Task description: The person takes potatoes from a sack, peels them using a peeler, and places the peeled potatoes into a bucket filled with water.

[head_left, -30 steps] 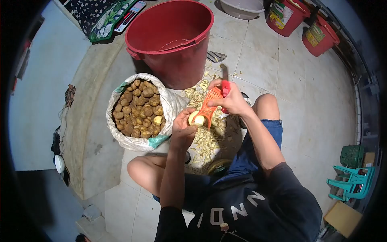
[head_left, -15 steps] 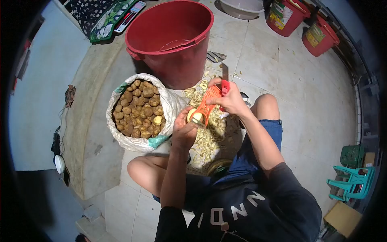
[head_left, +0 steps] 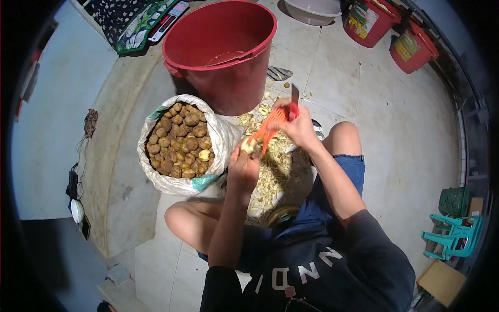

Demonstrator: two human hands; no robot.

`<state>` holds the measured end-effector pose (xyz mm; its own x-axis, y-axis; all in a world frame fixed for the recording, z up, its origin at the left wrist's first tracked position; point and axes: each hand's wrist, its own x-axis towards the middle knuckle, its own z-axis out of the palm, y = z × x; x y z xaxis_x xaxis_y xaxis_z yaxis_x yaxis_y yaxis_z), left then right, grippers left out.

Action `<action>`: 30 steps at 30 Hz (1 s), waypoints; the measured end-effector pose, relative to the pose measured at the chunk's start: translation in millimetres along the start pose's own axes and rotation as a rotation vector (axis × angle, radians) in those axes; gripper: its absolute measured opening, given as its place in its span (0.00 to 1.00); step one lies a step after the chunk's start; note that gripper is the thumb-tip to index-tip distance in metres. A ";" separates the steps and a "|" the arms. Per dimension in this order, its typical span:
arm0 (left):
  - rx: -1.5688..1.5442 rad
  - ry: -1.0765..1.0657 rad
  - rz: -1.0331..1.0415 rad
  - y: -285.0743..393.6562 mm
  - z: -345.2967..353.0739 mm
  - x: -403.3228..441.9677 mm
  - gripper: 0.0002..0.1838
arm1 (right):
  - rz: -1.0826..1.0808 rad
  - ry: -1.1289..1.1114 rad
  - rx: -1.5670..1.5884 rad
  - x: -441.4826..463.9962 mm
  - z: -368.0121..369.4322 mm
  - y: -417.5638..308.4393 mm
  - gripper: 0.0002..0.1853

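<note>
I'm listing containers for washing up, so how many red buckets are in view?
3: a large bucket just beyond the potato sack, and two smaller labelled buckets, one and another, side by side at upper right. Others may be hidden.

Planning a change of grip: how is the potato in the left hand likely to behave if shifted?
The potato may be slippery, since bare pale flesh shows on it. Its rounded form could well roll if dropped, though the peelings strewn below might slow it. It looks small beside the left hand, so it is probably light.
</note>
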<state>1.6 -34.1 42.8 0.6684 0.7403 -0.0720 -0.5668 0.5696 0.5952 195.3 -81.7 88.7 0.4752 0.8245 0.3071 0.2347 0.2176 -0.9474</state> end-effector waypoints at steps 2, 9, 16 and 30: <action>-0.078 0.045 0.016 3.8 11.0 1.3 0.19 | 0.163 0.179 0.126 6.7 -15.8 24.6 0.21; -0.174 0.098 0.051 10.8 -13.5 7.5 0.20 | 0.181 0.090 0.064 4.6 -14.3 14.8 0.22; 0.264 -0.050 0.026 23.3 -7.5 -1.0 0.21 | 0.191 -0.148 0.098 0.5 -5.4 -5.4 0.22; -0.175 -0.046 -0.126 -1.8 -18.1 0.4 0.19 | -0.007 -0.123 0.030 0.3 -3.2 -5.8 0.20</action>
<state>-5.8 -28.4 27.1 0.7584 0.6443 -0.0985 -0.5493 0.7131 0.4356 196.8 -84.4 94.6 0.3655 0.8805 0.3019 0.2114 0.2374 -0.9481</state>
